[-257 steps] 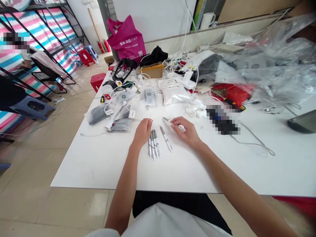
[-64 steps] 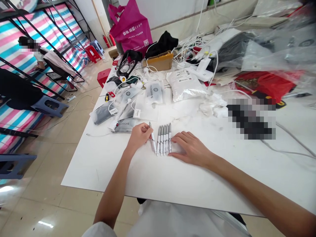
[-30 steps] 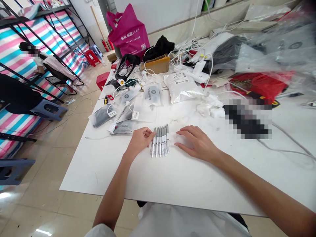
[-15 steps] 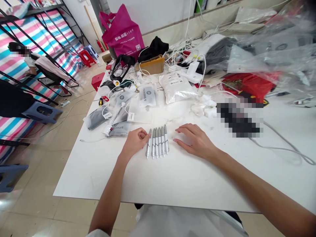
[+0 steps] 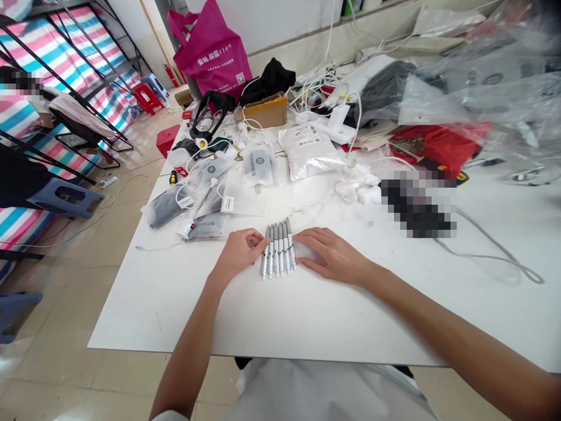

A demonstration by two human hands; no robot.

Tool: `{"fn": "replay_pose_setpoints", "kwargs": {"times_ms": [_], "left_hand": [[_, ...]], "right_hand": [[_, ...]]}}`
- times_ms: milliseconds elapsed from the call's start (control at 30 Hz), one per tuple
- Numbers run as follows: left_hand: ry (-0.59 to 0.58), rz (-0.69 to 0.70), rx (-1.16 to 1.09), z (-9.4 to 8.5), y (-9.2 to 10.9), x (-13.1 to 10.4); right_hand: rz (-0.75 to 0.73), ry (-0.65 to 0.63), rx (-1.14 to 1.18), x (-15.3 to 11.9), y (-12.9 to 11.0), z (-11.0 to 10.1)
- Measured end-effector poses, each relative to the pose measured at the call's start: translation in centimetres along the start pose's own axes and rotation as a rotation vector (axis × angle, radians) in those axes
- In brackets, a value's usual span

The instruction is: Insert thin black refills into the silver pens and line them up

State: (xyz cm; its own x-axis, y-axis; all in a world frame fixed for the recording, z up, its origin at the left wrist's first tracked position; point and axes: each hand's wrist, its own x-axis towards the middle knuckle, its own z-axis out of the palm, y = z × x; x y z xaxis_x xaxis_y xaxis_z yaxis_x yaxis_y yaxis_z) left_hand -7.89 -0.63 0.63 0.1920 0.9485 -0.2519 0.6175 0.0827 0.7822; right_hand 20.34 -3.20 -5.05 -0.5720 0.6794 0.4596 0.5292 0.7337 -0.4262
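Observation:
Several white click pens with grey grips lie side by side in a tight row on the white table. My left hand rests at the row's left end, its thumb touching the outermost pen. Its fingers are loosely curled and hold nothing. On the opposite side, my right hand has its fingers stretched out with the thumb apart, the fingertips against the rightmost pen. Neither hand is wrapped around a pen.
Grey packaged pouches and a white parcel lie beyond the pens. Farther back are tangled white cables, a cardboard box and a magenta bag. A blurred-out dark object with a cable lies right. Another person sits far left.
My right hand has moved left to the pens and now touches the row's right end. The pens are closer together. My left hand stays at the left end.

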Motion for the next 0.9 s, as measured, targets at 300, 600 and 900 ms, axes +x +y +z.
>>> {"fn": "replay_pose_setpoints", "kwargs": {"times_ms": [300,600,900], "left_hand": [[-0.120,-0.047,-0.023,-0.9,0.3,-0.3],[-0.253,-0.209,0.059,-2.6,0.4,-0.3],[-0.282,-0.135,-0.041,-2.8,0.2,-0.3]], "right_hand": [[-0.027,-0.055,0.001,0.5,-0.6,-0.3],[-0.043,-0.145,-0.110,0.8,-2.3,0.8],[-0.027,-0.167,-0.129,0.7,-2.7,0.9]]}}
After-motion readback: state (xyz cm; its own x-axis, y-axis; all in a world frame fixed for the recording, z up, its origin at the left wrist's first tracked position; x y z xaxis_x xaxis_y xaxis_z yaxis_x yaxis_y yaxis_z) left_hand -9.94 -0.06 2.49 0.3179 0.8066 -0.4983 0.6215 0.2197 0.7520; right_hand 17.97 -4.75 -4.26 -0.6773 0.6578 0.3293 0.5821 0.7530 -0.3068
